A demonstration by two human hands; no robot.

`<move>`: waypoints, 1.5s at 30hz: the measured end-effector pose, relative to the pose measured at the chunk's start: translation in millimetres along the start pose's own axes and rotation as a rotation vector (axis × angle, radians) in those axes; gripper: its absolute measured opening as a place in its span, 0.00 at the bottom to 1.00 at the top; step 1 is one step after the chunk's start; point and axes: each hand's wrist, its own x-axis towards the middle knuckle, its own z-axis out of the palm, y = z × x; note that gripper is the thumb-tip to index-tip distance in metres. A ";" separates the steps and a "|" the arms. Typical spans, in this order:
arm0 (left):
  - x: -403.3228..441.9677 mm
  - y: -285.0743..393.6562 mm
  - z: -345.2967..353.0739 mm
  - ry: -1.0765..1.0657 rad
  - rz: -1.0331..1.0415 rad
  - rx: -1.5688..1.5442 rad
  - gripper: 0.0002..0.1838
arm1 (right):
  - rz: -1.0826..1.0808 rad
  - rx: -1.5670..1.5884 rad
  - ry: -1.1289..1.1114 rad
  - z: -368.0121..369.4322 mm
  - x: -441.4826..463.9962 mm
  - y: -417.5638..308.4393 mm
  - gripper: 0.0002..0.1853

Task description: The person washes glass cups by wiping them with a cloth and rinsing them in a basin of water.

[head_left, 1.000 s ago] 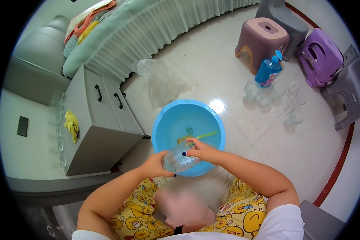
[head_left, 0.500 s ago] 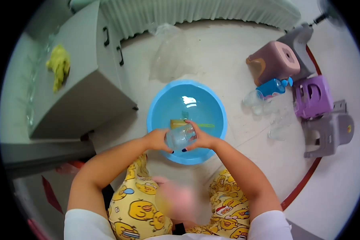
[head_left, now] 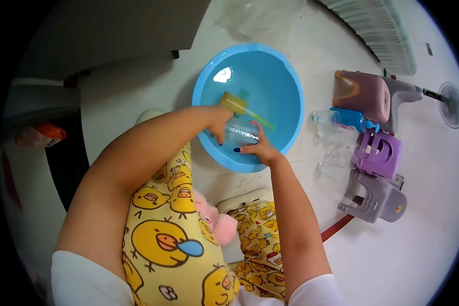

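A clear drinking glass point(head_left: 241, 132) lies sideways between my hands, low over the near part of a blue basin point(head_left: 197, 99) of water. My left hand point(head_left: 218, 122) is closed around the glass's left end; some of its fingers are hidden. My right hand point(head_left: 261, 147) grips the right end, thumb on the near side and fingers on the far side. Just beyond the glass, a yellow sponge brush point(head_left: 233, 103) with a thin yellow-green handle point(head_left: 260, 120) is in the water.
Several clear glasses point(head_left: 327, 118) stand or lie on the floor at the right. Near them are a blue bottle point(head_left: 349, 118), a pink stool point(head_left: 367, 94), a purple stool point(head_left: 385, 155) and a grey stool point(head_left: 375, 199). A grey cabinet point(head_left: 122, 30) stands at upper left.
My view has turned and come closer to the basin. Both hands have lowered the glass toward the water and keep hold of it. The glass is turned differently.
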 end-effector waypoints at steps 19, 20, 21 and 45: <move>20.7 -7.7 3.2 -0.012 -0.195 0.332 0.20 | 0.245 0.059 0.181 8.3 34.2 11.6 0.51; 22.1 -8.7 3.6 -0.019 -0.201 0.337 0.19 | 0.248 0.059 0.180 8.9 34.3 10.6 0.51; 23.2 -10.2 4.0 -0.021 -0.201 0.334 0.19 | 0.249 0.037 0.201 8.7 35.0 10.6 0.51; 10.6 -6.8 4.9 -0.028 -0.243 0.211 0.20 | 0.206 0.311 0.733 28.6 77.0 13.8 0.13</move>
